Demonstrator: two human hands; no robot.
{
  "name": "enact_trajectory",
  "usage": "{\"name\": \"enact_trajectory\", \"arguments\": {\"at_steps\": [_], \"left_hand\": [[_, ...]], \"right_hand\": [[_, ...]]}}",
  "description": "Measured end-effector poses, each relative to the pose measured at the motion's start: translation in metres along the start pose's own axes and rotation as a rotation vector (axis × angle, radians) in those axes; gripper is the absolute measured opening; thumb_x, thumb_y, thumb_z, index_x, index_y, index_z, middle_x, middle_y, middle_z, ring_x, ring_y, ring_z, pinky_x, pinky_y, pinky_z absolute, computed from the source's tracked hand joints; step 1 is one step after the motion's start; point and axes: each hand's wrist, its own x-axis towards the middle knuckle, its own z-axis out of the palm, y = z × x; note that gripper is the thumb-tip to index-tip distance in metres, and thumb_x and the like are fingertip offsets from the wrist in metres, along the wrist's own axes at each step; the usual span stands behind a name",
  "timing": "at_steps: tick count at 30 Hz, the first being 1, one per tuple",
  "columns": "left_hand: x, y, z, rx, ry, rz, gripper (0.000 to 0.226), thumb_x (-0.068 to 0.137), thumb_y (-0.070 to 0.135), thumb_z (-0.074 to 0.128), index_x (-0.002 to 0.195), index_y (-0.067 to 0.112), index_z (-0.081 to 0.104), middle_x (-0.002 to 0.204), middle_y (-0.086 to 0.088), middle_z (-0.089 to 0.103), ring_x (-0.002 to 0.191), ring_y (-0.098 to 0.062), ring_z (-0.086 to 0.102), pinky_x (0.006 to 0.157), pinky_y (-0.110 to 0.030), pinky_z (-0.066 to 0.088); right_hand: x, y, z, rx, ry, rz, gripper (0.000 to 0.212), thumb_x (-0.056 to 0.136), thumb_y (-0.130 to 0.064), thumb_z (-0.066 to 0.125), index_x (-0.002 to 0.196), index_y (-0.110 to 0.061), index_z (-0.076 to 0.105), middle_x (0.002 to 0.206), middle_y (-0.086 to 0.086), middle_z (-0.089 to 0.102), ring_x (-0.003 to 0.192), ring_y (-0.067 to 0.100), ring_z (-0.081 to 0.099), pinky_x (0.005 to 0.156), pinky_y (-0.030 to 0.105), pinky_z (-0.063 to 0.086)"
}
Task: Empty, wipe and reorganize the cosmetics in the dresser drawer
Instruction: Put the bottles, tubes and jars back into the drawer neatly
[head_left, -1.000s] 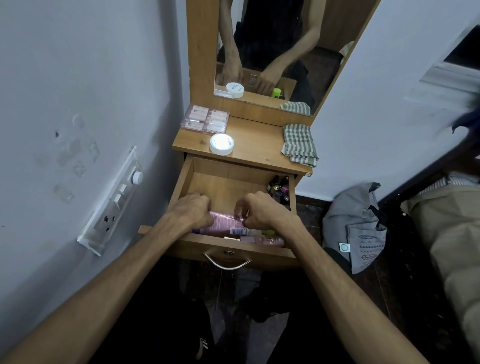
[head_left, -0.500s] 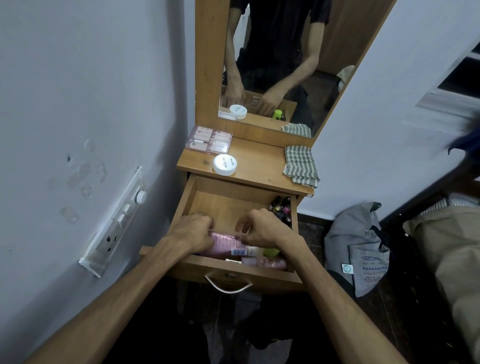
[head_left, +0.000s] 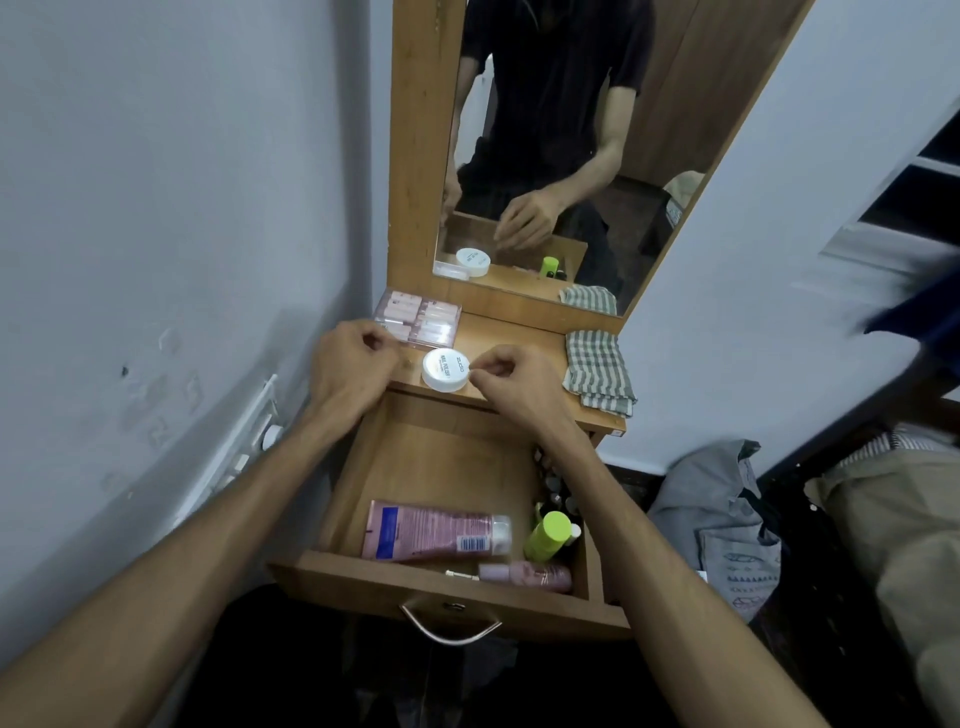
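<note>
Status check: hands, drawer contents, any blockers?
Both hands over the dresser top, left hand and right hand curled, holding nothing visible. Drawer open; pink tube, green bottle, small bottles inside. No blockers.

Both bare forearms reach forward and up from the bottom corners, converging slightly. The left hand (head_left: 349, 364) is a loose fist, knuckles up, fingers curled with nothing visible inside. The right hand (head_left: 511, 387) is also curled, thumb and forefinger tips pressed together.
</note>
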Motion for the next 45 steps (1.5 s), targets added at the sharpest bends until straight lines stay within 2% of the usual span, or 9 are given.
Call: {"name": "enact_trajectory", "arguments": {"at_steps": [4, 9, 12, 19, 22, 29, 37, 41, 45], "left_hand": [[0.036, 0.0, 0.005, -0.035, 0.054, -0.116, 0.02, 0.089, 0.021, 0.06, 0.099, 0.016, 0.076, 0.094, 0.001, 0.071, 0.087, -0.015, 0.06, 0.075, -0.027, 0.043], [0.066, -0.002, 0.018, 0.031, -0.01, -0.178, 0.033, 0.094, 0.032, 0.062, 0.065, 0.024, 0.048, 0.073, 0.003, 0.053, 0.07, -0.018, 0.052, 0.054, -0.025, 0.032], [0.08, -0.009, 0.027, 0.055, -0.081, -0.233, 0.036, 0.093, 0.039, 0.06, 0.076, 0.009, 0.067, 0.075, -0.004, 0.065, 0.072, -0.022, 0.064, 0.05, -0.028, 0.036], [0.088, -0.011, 0.031, 0.088, -0.15, -0.288, 0.029, 0.092, 0.026, 0.064, 0.095, -0.001, 0.073, 0.093, -0.016, 0.072, 0.076, -0.024, 0.063, 0.047, -0.026, 0.033], [0.088, -0.011, 0.032, 0.09, -0.144, -0.294, 0.026, 0.091, 0.022, 0.064, 0.097, -0.001, 0.074, 0.099, -0.017, 0.073, 0.092, -0.03, 0.068, 0.048, -0.024, 0.035], [0.082, -0.006, 0.027, 0.041, -0.047, -0.299, 0.019, 0.087, 0.023, 0.064, 0.087, 0.007, 0.076, 0.088, -0.008, 0.073, 0.082, -0.025, 0.067, 0.06, -0.029, 0.045], [0.062, 0.022, 0.0, -0.142, 0.078, -0.217, 0.016, 0.08, 0.018, 0.067, 0.088, 0.013, 0.08, 0.089, -0.003, 0.076, 0.086, -0.022, 0.069, 0.076, -0.035, 0.057], [0.038, 0.037, -0.021, -0.214, 0.133, -0.197, 0.022, 0.08, 0.021, 0.069, 0.097, 0.014, 0.08, 0.092, 0.001, 0.076, 0.087, -0.015, 0.069, 0.074, -0.028, 0.052], [0.004, 0.043, -0.037, -0.221, 0.101, -0.214, 0.016, 0.08, 0.019, 0.07, 0.092, 0.014, 0.08, 0.088, 0.002, 0.075, 0.083, -0.013, 0.067, 0.068, -0.025, 0.048]], "right_hand": [[0.033, -0.005, 0.008, 0.023, 0.017, 0.157, 0.015, 0.084, -0.022, 0.067, 0.085, -0.017, 0.081, 0.081, -0.006, 0.077, 0.084, 0.012, 0.07, 0.071, 0.026, 0.053], [0.07, -0.008, 0.022, 0.119, 0.011, 0.283, 0.029, 0.083, -0.024, 0.062, 0.082, 0.001, 0.076, 0.091, 0.014, 0.077, 0.08, 0.023, 0.073, 0.081, 0.043, 0.059], [0.087, -0.008, 0.032, 0.112, -0.003, 0.314, 0.031, 0.083, -0.025, 0.064, 0.079, 0.003, 0.074, 0.078, 0.014, 0.076, 0.067, 0.017, 0.063, 0.079, 0.044, 0.061], [0.107, -0.005, 0.049, 0.088, -0.031, 0.384, 0.028, 0.075, -0.025, 0.065, 0.074, 0.003, 0.072, 0.063, 0.003, 0.064, 0.062, 0.019, 0.059, 0.067, 0.043, 0.059], [0.108, -0.011, 0.05, 0.121, -0.033, 0.418, 0.013, 0.074, -0.025, 0.068, 0.07, -0.012, 0.069, 0.063, 0.003, 0.062, 0.063, 0.02, 0.057, 0.061, 0.035, 0.048], [0.103, -0.021, 0.048, 0.185, 0.015, 0.442, 0.023, 0.076, -0.024, 0.071, 0.058, -0.015, 0.061, 0.053, -0.001, 0.058, 0.059, 0.021, 0.055, 0.065, 0.038, 0.052], [0.086, -0.036, 0.024, 0.374, 0.133, 0.384, 0.026, 0.067, -0.023, 0.068, 0.077, 0.0, 0.074, 0.068, 0.0, 0.067, 0.069, 0.018, 0.062, 0.081, 0.056, 0.061], [0.059, -0.045, 0.009, 0.451, 0.108, 0.348, 0.024, 0.065, -0.026, 0.071, 0.078, -0.007, 0.079, 0.079, 0.003, 0.078, 0.084, 0.023, 0.076, 0.084, 0.051, 0.063], [0.02, -0.046, -0.005, 0.534, 0.079, 0.34, 0.014, 0.076, -0.013, 0.076, 0.081, -0.001, 0.079, 0.081, 0.008, 0.077, 0.073, 0.015, 0.072, 0.078, 0.038, 0.065]]}}
